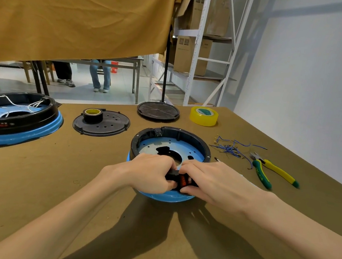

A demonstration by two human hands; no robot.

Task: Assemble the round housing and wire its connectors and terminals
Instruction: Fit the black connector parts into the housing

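We can read almost nothing. The green handle of the pliers, at three o'clock from the round housing, bears yellow lettering too small to decipher; markings on the cardboard boxes at twelve o'clock are blurred.

Brown table carries: round housing w/ blue base, near edge centre; 2nd housing w/ white wires far left; perforated black disc w/ black tape roll on it; ribbed black disc; yellow tape roll; blue wire bundle; pliers at right.
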